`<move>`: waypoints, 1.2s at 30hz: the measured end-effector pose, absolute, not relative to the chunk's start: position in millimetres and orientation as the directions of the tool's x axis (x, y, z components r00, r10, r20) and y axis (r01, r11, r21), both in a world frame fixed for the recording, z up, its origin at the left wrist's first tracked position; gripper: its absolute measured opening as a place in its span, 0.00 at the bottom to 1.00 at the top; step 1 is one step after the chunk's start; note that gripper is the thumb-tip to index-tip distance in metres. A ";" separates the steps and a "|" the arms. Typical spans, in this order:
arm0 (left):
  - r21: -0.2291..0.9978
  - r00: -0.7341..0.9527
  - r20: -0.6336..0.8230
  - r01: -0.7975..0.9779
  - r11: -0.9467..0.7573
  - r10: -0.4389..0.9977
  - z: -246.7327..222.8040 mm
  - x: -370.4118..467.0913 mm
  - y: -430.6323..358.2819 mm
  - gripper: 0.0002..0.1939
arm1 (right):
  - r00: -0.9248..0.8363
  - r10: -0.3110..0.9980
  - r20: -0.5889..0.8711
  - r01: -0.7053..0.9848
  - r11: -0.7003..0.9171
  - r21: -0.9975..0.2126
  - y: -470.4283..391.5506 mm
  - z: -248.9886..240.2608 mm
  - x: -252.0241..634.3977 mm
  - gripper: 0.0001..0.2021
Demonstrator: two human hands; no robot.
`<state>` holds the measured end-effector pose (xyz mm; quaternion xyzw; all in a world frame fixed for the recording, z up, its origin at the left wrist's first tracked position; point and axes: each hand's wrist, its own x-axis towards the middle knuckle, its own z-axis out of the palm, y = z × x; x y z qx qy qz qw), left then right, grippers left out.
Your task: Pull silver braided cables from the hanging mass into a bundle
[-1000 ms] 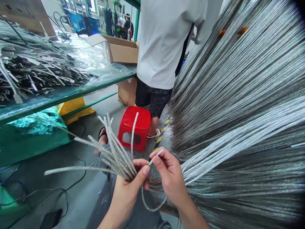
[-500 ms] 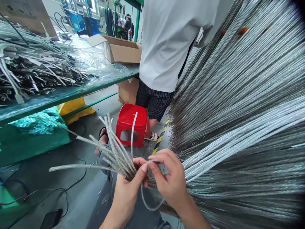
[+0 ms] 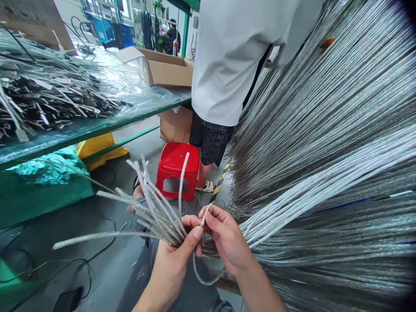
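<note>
Left of lower centre, silvery braided cables (image 3: 162, 221) fan out, ends too overlapped to count, the left hand (image 3: 173, 260) gripping them in one bundle. One red plastic stool (image 3: 172, 162) stands near centre. The right hand (image 3: 227, 242) pinches one pale cable end (image 3: 205, 216), partly finger-covered. Uncountable strands (image 3: 325, 112) fill the right, cut off by the frame.

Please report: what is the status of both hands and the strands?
Left hand holding strand bundle. Right hand pinching one strand beside left hand. Red stool ahead, apart from both hands.
</note>
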<state>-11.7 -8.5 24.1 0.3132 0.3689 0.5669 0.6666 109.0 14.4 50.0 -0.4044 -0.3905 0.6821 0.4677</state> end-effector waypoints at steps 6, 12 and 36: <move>0.852 0.070 -0.152 -0.496 0.167 0.986 22.1 -10.4 -5.6 0.10 | -0.119 0.980 -0.160 -0.277 -0.188 -0.942 15.3 46.3 111.7 0.11; 0.835 0.019 -0.199 -0.521 0.180 0.980 25.1 -5.2 -1.3 0.11 | 0.000 0.969 0.245 0.177 0.241 -0.954 11.2 48.4 111.6 0.03; 0.847 0.080 -0.205 -0.485 0.218 0.975 24.1 -4.0 -2.4 0.13 | -0.209 0.976 -0.067 -0.178 -0.106 -0.978 11.8 47.2 114.5 0.12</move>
